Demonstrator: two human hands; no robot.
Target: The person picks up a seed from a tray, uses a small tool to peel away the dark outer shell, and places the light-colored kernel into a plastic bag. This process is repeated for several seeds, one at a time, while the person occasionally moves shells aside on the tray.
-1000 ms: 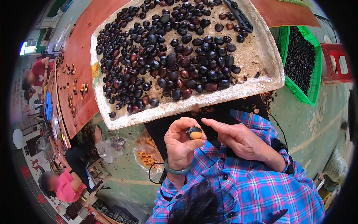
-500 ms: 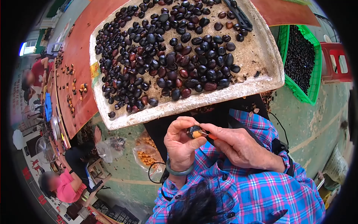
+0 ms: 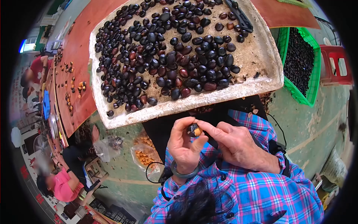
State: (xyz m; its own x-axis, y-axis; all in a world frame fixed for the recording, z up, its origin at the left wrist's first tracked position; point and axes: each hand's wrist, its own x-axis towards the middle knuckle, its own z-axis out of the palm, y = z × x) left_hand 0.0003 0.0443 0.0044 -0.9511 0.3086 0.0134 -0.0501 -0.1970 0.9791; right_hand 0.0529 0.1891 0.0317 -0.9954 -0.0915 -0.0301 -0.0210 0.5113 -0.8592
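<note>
In my left hand [image 3: 184, 145], a dark-shelled nut [image 3: 194, 130] is pinched between thumb and fingers. Part of its black skin is off, baring a yellow-orange inside. My right hand [image 3: 236, 145] meets the nut from the right, its index finger stretched along the top and the other fingers curled in. The small orange-handled knife held there half a second ago is hidden behind the fingers now. Both hands are just below the near rim of a pale foam tray [image 3: 194, 100], which holds many glossy black and dark red nuts [image 3: 171, 59].
A black clip-like tool [image 3: 240, 16] lies at the tray's upper right. Right of it stand a green crate [image 3: 317, 71] of dark nuts and a red stool [image 3: 330, 78]. Bags of orange kernels [image 3: 145, 155] rest on the floor. At left, a person in pink [image 3: 65, 184] sits by the red table [image 3: 84, 102].
My right index finger has extended onto the top of the nut, and the knife blade and orange handle have gone out of sight. My left hand still holds the nut, slightly turned.
</note>
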